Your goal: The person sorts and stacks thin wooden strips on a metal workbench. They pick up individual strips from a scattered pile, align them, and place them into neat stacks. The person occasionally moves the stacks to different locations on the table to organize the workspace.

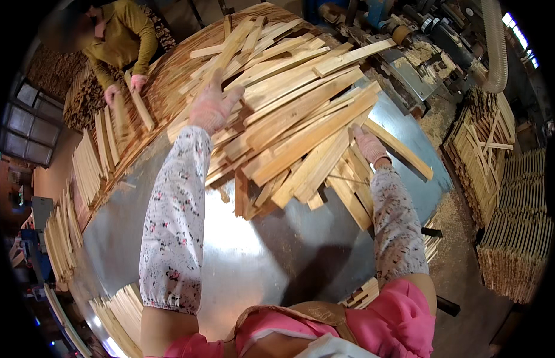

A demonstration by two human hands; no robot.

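Metal table point(277, 250): slats point(301, 119) under fingers point(221, 80)

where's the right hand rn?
Head view, right of centre: the right hand rests on the near right edge of the loose pile of wooden slats on the round metal table, across the pile from the left hand.

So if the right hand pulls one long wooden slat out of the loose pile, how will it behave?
The wooden slat looks thin and straight, so probably stiff and light. It lies crisscrossed under others in the pile, so neighbours may shift. The steel table looks smooth; loose slats likely slide. The right hand is gloved.
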